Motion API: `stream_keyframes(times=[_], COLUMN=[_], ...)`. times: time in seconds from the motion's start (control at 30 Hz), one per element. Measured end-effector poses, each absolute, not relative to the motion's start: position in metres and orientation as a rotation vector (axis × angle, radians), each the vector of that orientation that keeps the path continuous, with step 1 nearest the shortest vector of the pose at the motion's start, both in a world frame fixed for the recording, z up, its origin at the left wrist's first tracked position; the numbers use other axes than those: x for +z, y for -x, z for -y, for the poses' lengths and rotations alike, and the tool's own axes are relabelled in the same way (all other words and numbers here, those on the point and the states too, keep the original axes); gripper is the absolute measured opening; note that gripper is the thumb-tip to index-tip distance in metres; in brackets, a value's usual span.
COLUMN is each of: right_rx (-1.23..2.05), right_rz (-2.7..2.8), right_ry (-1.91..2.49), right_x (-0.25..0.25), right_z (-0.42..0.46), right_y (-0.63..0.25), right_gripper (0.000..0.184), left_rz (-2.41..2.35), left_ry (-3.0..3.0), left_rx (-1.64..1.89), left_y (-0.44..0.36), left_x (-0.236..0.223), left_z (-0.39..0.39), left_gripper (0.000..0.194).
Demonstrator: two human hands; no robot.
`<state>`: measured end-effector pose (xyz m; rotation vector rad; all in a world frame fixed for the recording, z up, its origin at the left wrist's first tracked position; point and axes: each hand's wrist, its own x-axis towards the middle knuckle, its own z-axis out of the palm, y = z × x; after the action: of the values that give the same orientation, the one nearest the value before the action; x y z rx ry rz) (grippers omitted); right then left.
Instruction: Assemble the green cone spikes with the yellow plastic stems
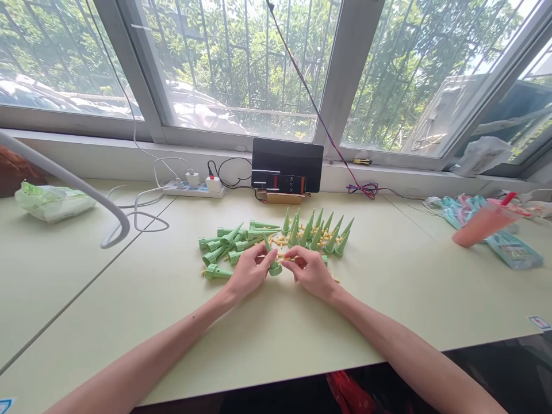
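Note:
My left hand [250, 269] is closed around a green plastic watering spike [275, 268], its tip up and its wide ribbed end low. Close beside it, my right hand [311, 270] pinches a small yellow peg [285, 259] against or near the spike's side; whether it touches is too small to tell. Behind my right hand, several green spikes [317, 237] stand on their wide ends, points up. To the left, more spikes [224, 244] lie in a loose heap, some with yellow pegs at their ends. Loose yellow pegs [280, 240] are scattered between the two groups.
A dark screen [287, 164] with a phone before it leans by the window. A power strip [194, 188] with cables lies left of it. A pink drink cup [483, 224] tilts at the right, near plastic packets [515, 248]. A white curved tube [86, 190] crosses the left side.

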<state>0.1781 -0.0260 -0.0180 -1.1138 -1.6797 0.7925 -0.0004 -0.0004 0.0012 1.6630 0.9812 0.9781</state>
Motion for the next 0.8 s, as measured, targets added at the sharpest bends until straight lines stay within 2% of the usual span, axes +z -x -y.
stream_keyframes(times=[0.8], right_rx=[0.868], right_rz=[1.607], right_ry=[1.102], right_x=[-0.026], right_z=[0.030], right_y=[-0.181], right_gripper=[0.021], left_rz=[-0.878], left_ry=[-1.763], left_rx=[1.068], left_y=[-0.006], left_x=[-0.012], left_z=[0.006], left_gripper=[0.027])
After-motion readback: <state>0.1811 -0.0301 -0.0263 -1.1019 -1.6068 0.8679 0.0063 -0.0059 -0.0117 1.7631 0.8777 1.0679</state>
